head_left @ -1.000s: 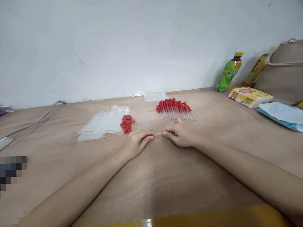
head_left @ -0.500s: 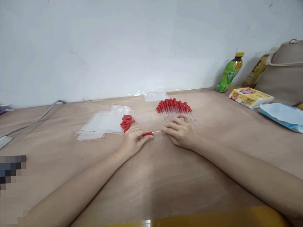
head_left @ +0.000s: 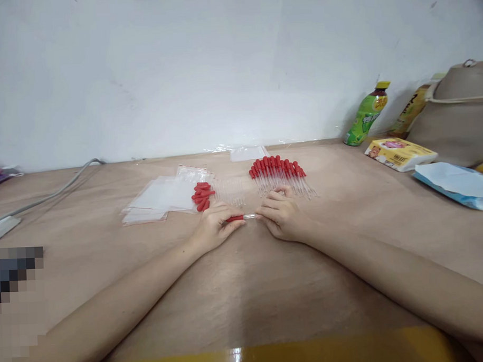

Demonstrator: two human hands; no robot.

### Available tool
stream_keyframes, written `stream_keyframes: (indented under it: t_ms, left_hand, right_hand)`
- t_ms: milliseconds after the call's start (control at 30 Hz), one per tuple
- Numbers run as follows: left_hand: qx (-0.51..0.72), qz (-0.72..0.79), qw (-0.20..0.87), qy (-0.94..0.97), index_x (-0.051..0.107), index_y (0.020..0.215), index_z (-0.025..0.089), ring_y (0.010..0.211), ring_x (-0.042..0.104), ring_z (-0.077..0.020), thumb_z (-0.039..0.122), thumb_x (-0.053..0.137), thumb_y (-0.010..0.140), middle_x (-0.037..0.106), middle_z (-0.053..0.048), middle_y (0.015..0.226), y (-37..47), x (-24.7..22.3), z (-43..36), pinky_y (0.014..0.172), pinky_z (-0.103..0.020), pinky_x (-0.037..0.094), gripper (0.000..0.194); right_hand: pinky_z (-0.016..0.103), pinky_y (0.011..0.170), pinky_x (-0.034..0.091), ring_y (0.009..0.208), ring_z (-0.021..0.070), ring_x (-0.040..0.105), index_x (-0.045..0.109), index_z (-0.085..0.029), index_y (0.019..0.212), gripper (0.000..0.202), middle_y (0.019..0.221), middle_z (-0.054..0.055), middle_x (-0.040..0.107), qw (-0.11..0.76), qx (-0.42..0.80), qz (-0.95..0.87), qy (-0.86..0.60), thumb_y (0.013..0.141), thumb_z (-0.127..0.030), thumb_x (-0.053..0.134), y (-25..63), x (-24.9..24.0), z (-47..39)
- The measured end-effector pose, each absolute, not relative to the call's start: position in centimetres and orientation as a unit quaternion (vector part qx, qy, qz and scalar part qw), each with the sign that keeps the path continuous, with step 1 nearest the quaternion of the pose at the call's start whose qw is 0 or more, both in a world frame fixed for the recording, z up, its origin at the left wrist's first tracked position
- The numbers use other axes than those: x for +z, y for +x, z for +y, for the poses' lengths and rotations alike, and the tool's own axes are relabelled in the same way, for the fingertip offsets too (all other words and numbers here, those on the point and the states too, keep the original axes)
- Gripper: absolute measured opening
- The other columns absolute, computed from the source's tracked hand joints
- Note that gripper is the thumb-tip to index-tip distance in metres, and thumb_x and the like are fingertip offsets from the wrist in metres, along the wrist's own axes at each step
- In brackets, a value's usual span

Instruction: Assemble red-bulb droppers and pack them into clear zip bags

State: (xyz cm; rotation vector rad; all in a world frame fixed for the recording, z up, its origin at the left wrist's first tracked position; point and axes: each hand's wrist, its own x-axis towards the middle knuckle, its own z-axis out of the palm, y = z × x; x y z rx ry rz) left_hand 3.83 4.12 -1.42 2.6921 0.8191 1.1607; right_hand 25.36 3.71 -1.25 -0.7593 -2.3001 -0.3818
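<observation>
My left hand (head_left: 218,225) pinches a red rubber dropper bulb (head_left: 235,218) near the middle of the table. From the bulb a clear glass dropper tube (head_left: 249,216) runs right into the closed fingers of my right hand (head_left: 280,215), which cover its far end. Just beyond my left hand lies a small pile of loose red bulbs (head_left: 202,195). Beside them, bare clear tubes (head_left: 231,191) lie in a row. Past my right hand, several droppers with red bulbs (head_left: 276,164) are fanned out, tubes toward me.
Clear zip bags (head_left: 158,197) are stacked left of the bulbs. At right stand a green bottle (head_left: 364,116), a yellow tissue pack (head_left: 401,154), a blue-and-white packet (head_left: 455,184) and a beige bag (head_left: 457,120). A grey cable (head_left: 63,186) crosses the left side; a wall rises behind.
Both hands have moved slightly toward me with the bulb and tube. My right hand has come a little nearer to my left, and less tube shows between them.
</observation>
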Motion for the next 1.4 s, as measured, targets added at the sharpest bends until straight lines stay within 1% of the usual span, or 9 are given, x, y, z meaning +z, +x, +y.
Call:
stream_keyframes:
  t_ms: [367,633,700,833,933,1033,1200,1300,1400]
  left_hand:
    - [0.382,0.265,0.045,0.884,0.063,0.086,0.017,0.073,0.060,-0.0148,0.022,0.059,0.080,0.067,-0.004,0.077,3.8,-1.4,4.2,0.067,-0.028,0.048,0.009]
    - [0.375,0.268,0.024,0.887,0.064,0.085,0.017,0.072,0.058,-0.0155,0.025,0.059,0.080,0.067,-0.004,0.077,3.9,-1.7,4.6,0.067,-0.029,0.047,0.010]
    - [0.374,0.286,0.017,0.882,0.063,0.084,0.017,0.072,0.058,-0.0158,0.025,0.059,0.080,0.067,-0.004,0.077,4.1,-1.6,4.7,0.067,-0.029,0.047,0.010]
    - [0.343,0.320,0.020,0.883,0.062,0.086,0.019,0.074,0.057,-0.0167,0.026,0.059,0.080,0.065,-0.003,0.077,4.3,-1.3,4.6,0.070,-0.031,0.045,0.010]
    - [0.357,0.354,0.019,0.864,0.056,0.101,0.019,0.082,0.056,-0.0180,0.027,0.061,0.078,0.062,-0.004,0.086,4.1,-1.4,4.6,0.074,-0.032,0.045,0.025]
    - [0.359,0.413,0.022,0.837,0.046,0.113,0.018,0.086,0.054,-0.0190,0.027,0.063,0.075,0.057,-0.004,0.091,4.1,-1.5,4.5,0.074,-0.033,0.045,0.042]
    - [0.319,0.422,0.056,0.847,0.050,0.096,0.017,0.077,0.052,-0.0161,0.023,0.058,0.076,0.054,-0.003,0.085,4.2,-1.4,4.3,0.067,-0.028,0.045,0.022]
    - [0.318,0.415,0.060,0.850,0.051,0.091,0.018,0.072,0.051,-0.0144,0.023,0.057,0.077,0.054,-0.002,0.085,4.2,-1.3,4.3,0.064,-0.027,0.044,0.016]
    - [0.319,0.415,0.063,0.850,0.052,0.088,0.017,0.069,0.051,-0.0133,0.023,0.057,0.077,0.054,-0.002,0.082,4.2,-1.3,4.3,0.062,-0.026,0.044,0.013]
  right_hand:
    - [0.034,0.078,0.021,0.066,0.0140,0.040,0.058,-0.016,0.067,0.034,0.059,0.002,0.056,0.290,-0.066,-0.901,-0.317,0.089,-0.026,0.034,24.5,-1.4,4.1]
    - [0.033,0.077,0.020,0.067,0.0130,0.041,0.057,-0.015,0.065,0.034,0.059,0.001,0.058,0.250,0.009,-0.906,-0.341,0.090,-0.025,0.035,24.3,-1.1,4.5]
    - [0.033,0.076,0.020,0.068,0.0133,0.043,0.057,-0.015,0.066,0.034,0.060,0.002,0.058,0.241,-0.002,-0.905,-0.350,0.090,-0.025,0.036,24.3,-0.9,4.6]
    - [0.035,0.074,0.020,0.074,0.0161,0.044,0.060,-0.016,0.067,0.030,0.067,0.004,0.061,0.210,-0.104,-0.916,-0.325,0.087,-0.029,0.041,24.9,0.0,4.4]
    - [0.036,0.074,0.020,0.075,0.0171,0.045,0.061,-0.016,0.065,0.027,0.071,0.005,0.062,0.175,-0.158,-0.922,-0.308,0.083,-0.027,0.044,25.7,1.0,4.4]
    - [0.036,0.073,0.022,0.069,0.0163,0.046,0.060,-0.016,0.060,0.027,0.065,0.005,0.061,0.193,-0.140,-0.884,-0.401,0.080,-0.027,0.045,26.6,1.8,5.3]
    - [0.030,0.066,0.030,0.056,0.0134,0.048,0.053,-0.018,0.050,0.031,0.054,0.000,0.056,0.268,0.035,-0.715,-0.645,0.077,-0.032,0.044,27.3,2.1,8.9]
    - [0.031,0.066,0.032,0.062,0.0171,0.053,0.054,-0.019,0.051,0.030,0.058,0.002,0.059,0.290,0.048,-0.641,-0.709,0.075,-0.036,0.046,27.2,1.9,11.1]
    - [0.036,0.073,0.031,0.070,0.0210,0.055,0.059,-0.020,0.056,0.031,0.064,0.005,0.062,0.295,0.029,-0.605,-0.739,0.076,-0.038,0.044,26.8,1.7,12.5]
